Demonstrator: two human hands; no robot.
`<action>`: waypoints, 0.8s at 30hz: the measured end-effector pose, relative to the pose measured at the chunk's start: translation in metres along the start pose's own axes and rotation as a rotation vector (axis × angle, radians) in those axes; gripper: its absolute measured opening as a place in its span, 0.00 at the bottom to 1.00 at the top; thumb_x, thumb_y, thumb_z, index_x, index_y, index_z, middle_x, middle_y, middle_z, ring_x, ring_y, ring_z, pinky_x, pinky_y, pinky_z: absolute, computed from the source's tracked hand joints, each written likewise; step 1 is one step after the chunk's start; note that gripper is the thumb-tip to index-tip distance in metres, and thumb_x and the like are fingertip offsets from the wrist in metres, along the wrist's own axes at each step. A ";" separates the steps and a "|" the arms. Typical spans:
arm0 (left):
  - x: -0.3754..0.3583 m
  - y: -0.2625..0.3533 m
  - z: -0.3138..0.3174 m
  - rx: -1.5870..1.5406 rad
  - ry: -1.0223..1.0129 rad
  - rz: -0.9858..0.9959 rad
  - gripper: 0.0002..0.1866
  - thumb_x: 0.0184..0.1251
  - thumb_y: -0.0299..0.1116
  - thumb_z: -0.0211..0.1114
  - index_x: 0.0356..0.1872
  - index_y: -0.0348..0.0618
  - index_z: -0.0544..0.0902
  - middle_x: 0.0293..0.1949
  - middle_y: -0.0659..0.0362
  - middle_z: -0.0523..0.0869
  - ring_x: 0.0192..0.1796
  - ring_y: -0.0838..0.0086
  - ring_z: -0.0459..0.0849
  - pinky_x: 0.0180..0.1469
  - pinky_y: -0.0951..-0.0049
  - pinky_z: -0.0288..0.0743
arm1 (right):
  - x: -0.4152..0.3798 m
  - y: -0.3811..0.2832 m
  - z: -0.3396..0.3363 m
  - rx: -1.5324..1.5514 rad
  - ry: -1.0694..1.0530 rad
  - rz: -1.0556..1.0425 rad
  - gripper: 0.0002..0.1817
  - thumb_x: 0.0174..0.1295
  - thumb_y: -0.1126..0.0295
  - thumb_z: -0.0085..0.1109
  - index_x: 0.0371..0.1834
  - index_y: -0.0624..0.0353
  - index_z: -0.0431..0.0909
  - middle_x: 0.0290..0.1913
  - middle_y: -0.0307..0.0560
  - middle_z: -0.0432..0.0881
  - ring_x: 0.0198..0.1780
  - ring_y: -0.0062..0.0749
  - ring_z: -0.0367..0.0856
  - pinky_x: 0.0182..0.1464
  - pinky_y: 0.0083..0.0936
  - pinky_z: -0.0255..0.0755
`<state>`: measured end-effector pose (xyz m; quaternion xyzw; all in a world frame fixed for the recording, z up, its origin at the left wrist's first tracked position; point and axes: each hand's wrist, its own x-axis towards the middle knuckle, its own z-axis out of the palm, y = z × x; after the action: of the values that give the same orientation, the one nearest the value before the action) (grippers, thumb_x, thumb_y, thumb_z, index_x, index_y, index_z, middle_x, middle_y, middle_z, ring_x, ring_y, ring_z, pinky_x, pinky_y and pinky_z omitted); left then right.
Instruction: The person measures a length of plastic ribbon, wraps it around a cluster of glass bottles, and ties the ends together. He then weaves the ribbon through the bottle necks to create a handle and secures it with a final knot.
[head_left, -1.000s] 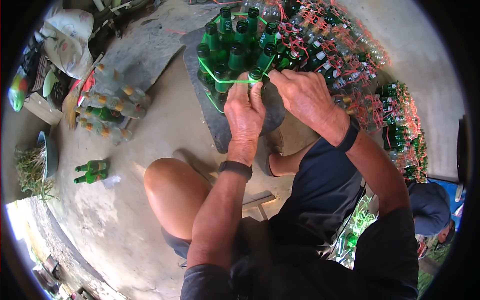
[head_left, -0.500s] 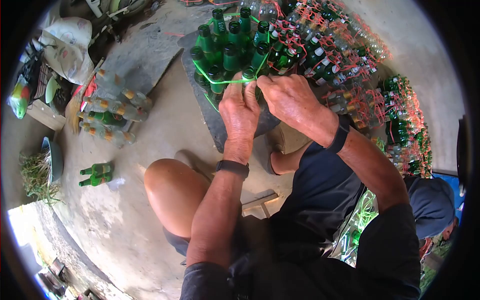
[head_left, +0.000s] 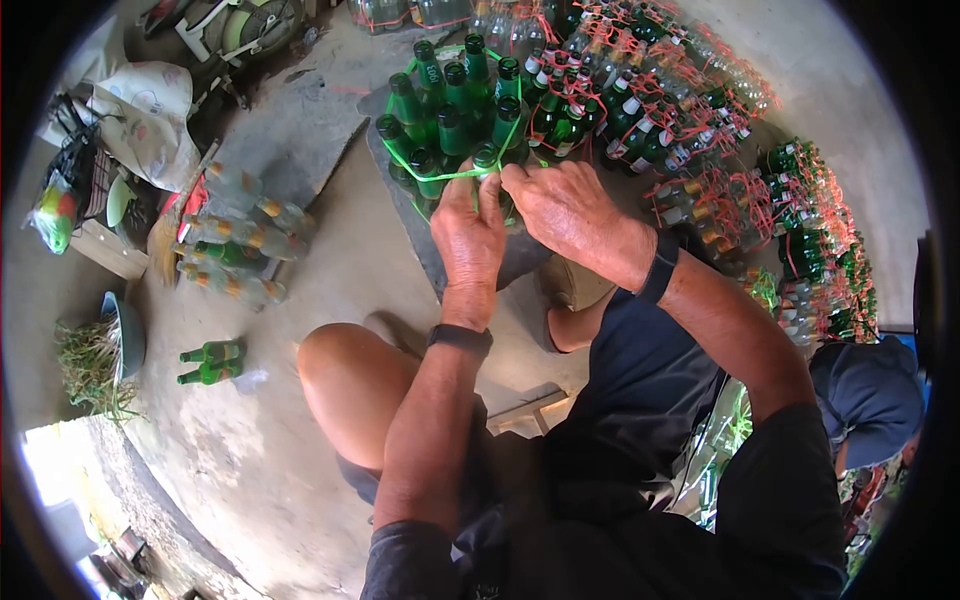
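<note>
At top centre of the frame, my left hand [head_left: 468, 235] and right hand [head_left: 565, 208] pinch the green cord [head_left: 440, 176] looped round a cluster of green bottles [head_left: 450, 110]. Red-tied bundles [head_left: 680, 130] fill the upper right; loose bottles [head_left: 235, 235] wait at left. No label reads clearly.

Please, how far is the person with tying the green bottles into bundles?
Done: many bundles tied with red string stand stacked at the right. In hand: the left hand and the right hand pinch the green string that loops a cluster of green bottles on the dark mat. Left: loose bottles lie on the floor at left, and two green bottles nearer the knee.
</note>
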<state>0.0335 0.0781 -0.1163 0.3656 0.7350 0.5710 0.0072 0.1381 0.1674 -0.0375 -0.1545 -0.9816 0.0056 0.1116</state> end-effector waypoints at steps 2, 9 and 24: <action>-0.002 0.001 -0.005 -0.016 -0.016 -0.034 0.13 0.77 0.33 0.65 0.52 0.34 0.85 0.42 0.40 0.89 0.42 0.43 0.87 0.44 0.54 0.81 | -0.004 -0.001 0.004 -0.010 0.013 -0.013 0.07 0.58 0.74 0.62 0.39 0.62 0.79 0.29 0.54 0.86 0.31 0.54 0.88 0.33 0.48 0.80; -0.013 0.013 -0.018 -0.232 -0.041 -0.212 0.19 0.82 0.41 0.62 0.43 0.30 0.86 0.29 0.64 0.87 0.31 0.85 0.78 0.36 0.78 0.76 | -0.010 -0.007 -0.004 0.008 -0.062 -0.095 0.07 0.57 0.74 0.63 0.37 0.65 0.80 0.27 0.54 0.86 0.30 0.53 0.88 0.30 0.48 0.78; 0.010 0.027 -0.031 -1.037 -0.453 -0.825 0.08 0.82 0.35 0.60 0.40 0.46 0.83 0.35 0.64 0.86 0.36 0.77 0.85 0.46 0.73 0.82 | -0.038 -0.005 -0.027 -0.052 -0.153 -0.229 0.08 0.59 0.72 0.61 0.37 0.66 0.82 0.27 0.51 0.87 0.30 0.45 0.88 0.28 0.41 0.77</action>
<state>0.0273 0.0602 -0.0783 0.1158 0.4269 0.7085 0.5499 0.1781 0.1508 -0.0190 -0.0435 -0.9983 -0.0207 0.0324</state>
